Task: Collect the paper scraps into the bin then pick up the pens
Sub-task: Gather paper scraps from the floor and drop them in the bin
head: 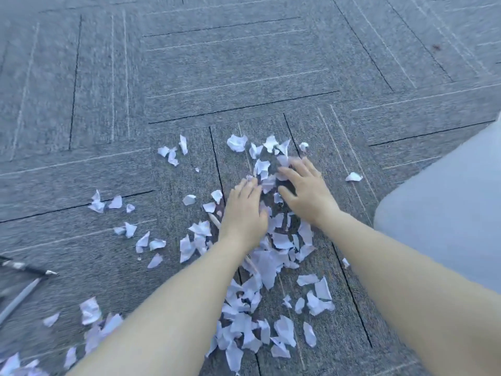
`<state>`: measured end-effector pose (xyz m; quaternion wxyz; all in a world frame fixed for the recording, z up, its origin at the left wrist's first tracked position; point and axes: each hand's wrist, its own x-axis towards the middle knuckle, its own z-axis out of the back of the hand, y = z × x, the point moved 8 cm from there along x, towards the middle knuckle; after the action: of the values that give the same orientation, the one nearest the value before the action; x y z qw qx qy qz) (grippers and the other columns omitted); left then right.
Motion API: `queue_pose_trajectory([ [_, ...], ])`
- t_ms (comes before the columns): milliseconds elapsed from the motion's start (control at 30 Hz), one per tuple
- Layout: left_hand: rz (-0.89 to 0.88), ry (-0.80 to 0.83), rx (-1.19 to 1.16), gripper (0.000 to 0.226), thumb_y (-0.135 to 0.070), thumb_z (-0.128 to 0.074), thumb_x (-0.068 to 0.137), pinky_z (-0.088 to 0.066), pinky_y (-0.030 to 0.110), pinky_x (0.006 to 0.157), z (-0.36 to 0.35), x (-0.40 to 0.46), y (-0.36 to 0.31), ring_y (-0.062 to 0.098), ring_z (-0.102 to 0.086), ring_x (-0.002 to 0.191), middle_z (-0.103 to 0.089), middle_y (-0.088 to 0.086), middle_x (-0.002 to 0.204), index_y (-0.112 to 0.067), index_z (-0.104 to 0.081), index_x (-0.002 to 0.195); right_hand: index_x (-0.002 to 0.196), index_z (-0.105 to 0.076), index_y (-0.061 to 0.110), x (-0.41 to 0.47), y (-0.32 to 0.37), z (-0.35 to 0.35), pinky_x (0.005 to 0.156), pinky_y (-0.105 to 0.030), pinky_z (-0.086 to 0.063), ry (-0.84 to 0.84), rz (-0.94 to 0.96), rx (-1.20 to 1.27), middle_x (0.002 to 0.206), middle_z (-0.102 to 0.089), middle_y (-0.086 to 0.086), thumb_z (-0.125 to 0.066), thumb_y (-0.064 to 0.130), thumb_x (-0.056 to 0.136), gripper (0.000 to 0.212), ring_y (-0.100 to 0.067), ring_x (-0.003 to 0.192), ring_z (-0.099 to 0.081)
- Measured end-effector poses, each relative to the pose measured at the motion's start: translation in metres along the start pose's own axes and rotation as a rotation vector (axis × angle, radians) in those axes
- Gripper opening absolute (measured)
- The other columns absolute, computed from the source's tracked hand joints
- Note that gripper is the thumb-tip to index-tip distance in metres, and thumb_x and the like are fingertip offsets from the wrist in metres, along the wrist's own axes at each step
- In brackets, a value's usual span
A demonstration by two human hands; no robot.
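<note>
Left hand (245,210) and right hand (306,192), fingers spread flat and holding nothing, press on torn paper scraps (268,256) strewn mid-carpet (244,63); light, flimsy, best raked together and scooped from beneath

You will find no legible text, label, brand, number or sign in this view. The paper scraps (267,263) carry dark marks in places, but these are too blurred to read as characters. The black pen (28,268) at the left edge shows a pale patterned band on its barrel; you cannot resolve it as lettering.
</note>
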<state>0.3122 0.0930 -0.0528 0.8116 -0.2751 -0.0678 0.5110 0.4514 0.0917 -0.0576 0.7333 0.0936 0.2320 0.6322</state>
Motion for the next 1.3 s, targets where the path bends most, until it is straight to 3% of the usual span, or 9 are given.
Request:
queue_pose_trajectory([
  [133,-0.120,-0.081,-0.224,0.041,-0.008,-0.045,0.089,-0.028,0.039,0.113,-0.011,-0.052,-0.017,0.018,-0.033,0.134,-0.046,0.005,0.139,-0.007,-0.052,0.130,0.115,-0.066,0.023,-0.062,0.013,0.011,0.105,-0.045,-0.031,-0.321,0.117,0.085,0.134,-0.059,0.005,-0.046,0.032,0.090,0.033,-0.023,0.127,-0.047],
  [200,-0.048,-0.168,-0.235,0.036,-0.011,-0.047,0.089,-0.031,0.041,0.111,-0.014,-0.055,-0.018,0.023,-0.032,0.132,-0.040,0.009,0.141,-0.006,-0.050,0.125,0.117,-0.064,0.024,-0.042,0.017,0.029,0.103,-0.048,-0.030,-0.403,0.081,0.103,0.139,-0.054,0.004,-0.046,0.035,0.089,0.035,-0.025,0.128,-0.042],
  [333,0.237,-0.213,-0.252,0.056,-0.026,-0.042,0.094,-0.008,0.041,0.118,-0.012,-0.032,-0.019,0.026,-0.004,0.145,-0.008,0.009,0.158,-0.015,-0.021,0.144,0.143,-0.039,0.042,0.043,0.032,0.010,0.118,-0.052,-0.007,0.000,0.135,-0.065,0.162,-0.016,0.007,-0.038,0.053,0.094,0.050,-0.024,0.149,-0.005],
  [500,0.334,-0.198,-0.335,0.053,-0.021,-0.034,0.096,-0.005,0.040,0.120,-0.017,-0.041,-0.016,0.018,-0.003,0.146,-0.019,0.004,0.157,-0.012,-0.021,0.147,0.138,-0.050,0.030,0.011,0.028,-0.009,0.120,-0.046,-0.010,0.102,0.267,-0.006,0.158,-0.029,0.006,-0.037,0.038,0.101,0.041,-0.017,0.148,-0.012],
  [633,0.245,-0.178,-0.291,0.048,-0.022,-0.036,0.096,-0.012,0.043,0.119,-0.033,-0.082,-0.026,0.018,-0.013,0.145,-0.031,0.004,0.151,-0.010,-0.033,0.142,0.133,-0.057,0.020,-0.084,0.019,-0.026,0.120,-0.041,-0.016,0.081,0.316,0.087,0.152,-0.039,0.004,-0.036,0.037,0.098,0.044,-0.013,0.146,-0.022],
  [800,0.054,-0.073,0.164,0.058,-0.045,-0.035,0.087,-0.020,0.049,0.115,-0.045,-0.112,-0.022,0.029,-0.025,0.140,-0.041,0.009,0.144,-0.010,-0.043,0.133,0.130,-0.058,0.014,-0.139,0.020,-0.027,0.114,-0.036,-0.029,-0.013,0.341,0.159,0.139,-0.052,-0.003,-0.049,0.033,0.092,0.043,-0.022,0.134,-0.040],
  [933,0.019,-0.003,0.373,0.070,-0.061,-0.031,0.084,-0.022,0.052,0.113,-0.034,-0.125,0.010,0.032,-0.030,0.134,-0.040,0.012,0.142,-0.011,-0.041,0.133,0.145,-0.039,0.029,-0.155,0.019,-0.044,0.119,-0.046,-0.015,-0.015,0.287,-0.076,0.158,-0.027,0.000,-0.047,0.057,0.090,0.062,-0.024,0.148,-0.017],
  [1133,-0.225,0.071,0.249,0.085,-0.055,-0.040,0.078,-0.021,0.045,0.115,-0.051,-0.161,-0.012,0.031,-0.027,0.139,-0.035,0.011,0.149,-0.012,-0.014,0.147,0.151,-0.030,0.019,-0.191,0.029,-0.068,0.119,-0.044,-0.016,0.015,0.311,-0.029,0.159,-0.026,-0.001,-0.044,0.060,0.090,0.075,-0.023,0.148,-0.013],
  [1300,-0.320,-0.115,0.242,0.059,-0.042,-0.044,0.080,-0.029,0.035,0.098,-0.056,-0.169,-0.022,0.024,-0.041,0.114,-0.052,0.008,0.124,-0.006,-0.045,0.126,0.145,-0.039,0.013,-0.186,0.039,-0.070,0.103,-0.041,-0.032,-0.165,0.240,-0.188,0.141,-0.050,-0.007,-0.039,0.045,0.093,0.061,-0.026,0.128,-0.043],
])
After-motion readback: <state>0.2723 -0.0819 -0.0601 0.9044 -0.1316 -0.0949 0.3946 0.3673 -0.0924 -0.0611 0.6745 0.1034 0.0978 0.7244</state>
